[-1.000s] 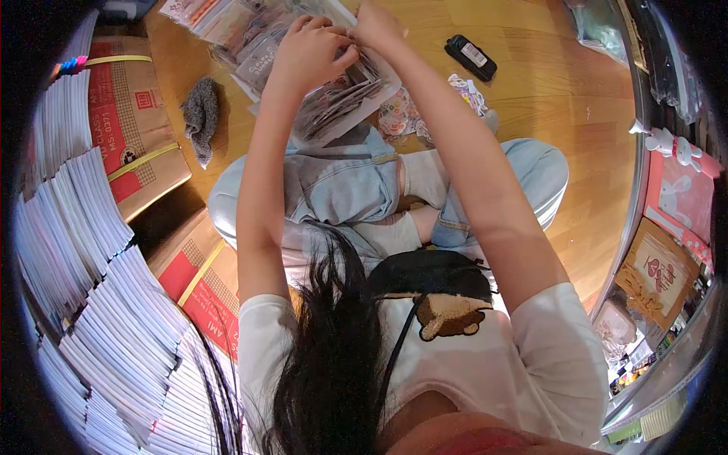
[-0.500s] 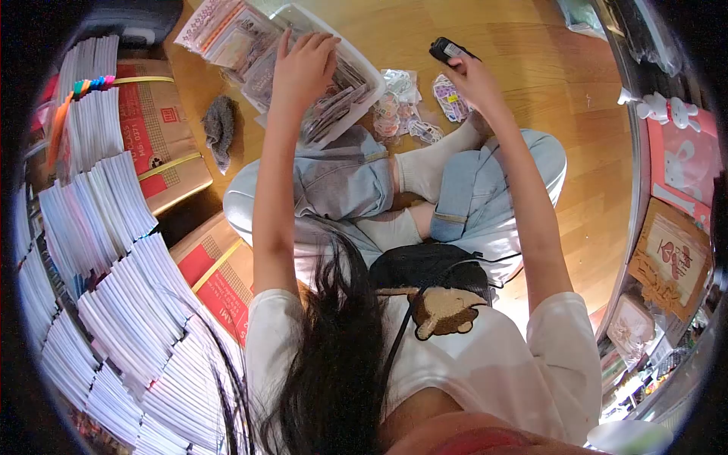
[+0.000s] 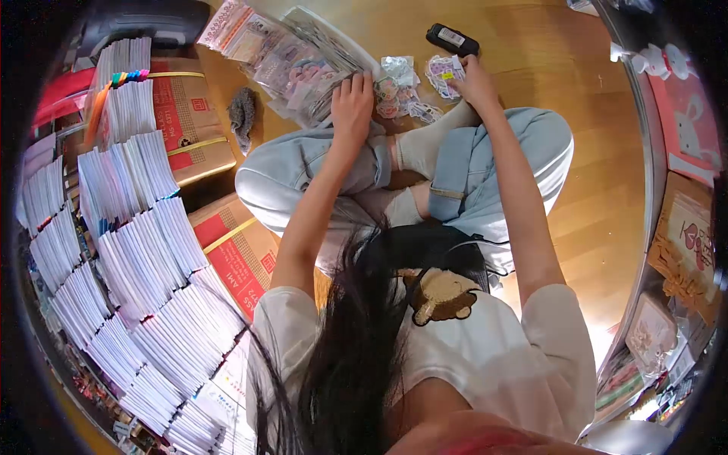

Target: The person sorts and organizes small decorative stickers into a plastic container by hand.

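Note:
My left hand (image 3: pixel 352 111) lies over the near right corner of a white plastic bin (image 3: pixel 334 29), fingers extended across the edge of the packets. Clear sticker packets (image 3: pixel 292 72) fill the bin and fan out over its left side. My right hand (image 3: pixel 478 85) pinches the right edge of a small purple sticker pack (image 3: pixel 442 74) with a yellow label. Just beyond these fingers, a black handheld device (image 3: pixel 452 39) with a white label lies on the floor. Between my hands are loose clear packs of stickers (image 3: pixel 402 89).
Stacks of white booklets (image 3: pixel 144 250) and red-brown cardboard boxes (image 3: pixel 189 114) stand at left. A grey cloth (image 3: pixel 242 117) lies beside my knee. Shelves with a pink rabbit item (image 3: pixel 688 125) run along the right. My crossed legs (image 3: pixel 493 167) frame the near side.
My right hand has let go of the black device, now on the floor, and moved to the purple sticker pack. My left hand has slid right and nearer, and the packets lean toward me.

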The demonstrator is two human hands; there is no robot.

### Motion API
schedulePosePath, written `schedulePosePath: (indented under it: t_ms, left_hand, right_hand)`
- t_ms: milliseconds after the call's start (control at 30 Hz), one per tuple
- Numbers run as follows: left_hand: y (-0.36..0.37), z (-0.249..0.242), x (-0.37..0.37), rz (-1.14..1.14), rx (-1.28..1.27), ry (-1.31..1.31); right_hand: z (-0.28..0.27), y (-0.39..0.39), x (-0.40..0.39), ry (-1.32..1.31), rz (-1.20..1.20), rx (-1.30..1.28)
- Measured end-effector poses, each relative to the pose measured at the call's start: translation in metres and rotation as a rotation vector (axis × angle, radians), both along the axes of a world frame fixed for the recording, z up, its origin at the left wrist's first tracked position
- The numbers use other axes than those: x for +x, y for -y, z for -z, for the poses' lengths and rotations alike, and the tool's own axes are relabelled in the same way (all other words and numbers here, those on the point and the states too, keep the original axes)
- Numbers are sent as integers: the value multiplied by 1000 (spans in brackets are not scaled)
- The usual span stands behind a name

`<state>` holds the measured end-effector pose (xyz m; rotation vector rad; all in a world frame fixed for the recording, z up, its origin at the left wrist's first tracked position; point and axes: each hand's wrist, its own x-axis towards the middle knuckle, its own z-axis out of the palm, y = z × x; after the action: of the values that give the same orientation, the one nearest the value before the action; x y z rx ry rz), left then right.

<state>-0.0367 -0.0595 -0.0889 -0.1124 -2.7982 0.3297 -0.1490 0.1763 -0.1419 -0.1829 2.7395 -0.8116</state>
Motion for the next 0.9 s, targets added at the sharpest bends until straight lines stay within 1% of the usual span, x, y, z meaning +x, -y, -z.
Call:
schedulePosePath:
  t_ms: [33, 133, 267, 367, 533, 567, 667, 733, 767, 833, 867, 900]
  left_hand:
    - [1, 1, 1, 37, -35, -31]
    - [-1, -6, 3, 38, -60, 18]
    - [4, -9, 3, 58, 5, 65]
    - [11, -14, 7, 82, 79, 112]
    - [44, -25, 36, 122, 140, 215]
    - [49, -26, 42, 101, 156, 250]
    - [54, -33, 56, 46, 185, 321]
    - [46, -47, 58, 21, 179, 324]
    - [39, -53, 59, -6, 250, 281]
    - [19, -64, 55, -59, 391, 192]
    - [9, -66, 50, -48, 587, 184]
    - [-1, -66, 45, -39, 785, 175]
  right_hand:
    - [0, 0, 1, 6, 15, -7]
    - [-5, -1, 0, 37, 23, -16]
    - [2, -1, -3, 37, 81, 14]
    - [-6, -2, -3, 77, 81, -2]
    - [18, -6, -12, -16, 61, -123]
    - [21, -5, -14, -39, 56, -143]
    - [-13, -3, -7, -69, 9, -222]
    - [-22, 1, -8, 47, 2, -522]
    - [-27, 2, -9, 107, -2, -672]
    - [-61, 3, -1, 346, 9, -836]
    - [-74, 4, 6, 468, 17, -913]
    - [-79, 6, 13, 535, 10, -1063]
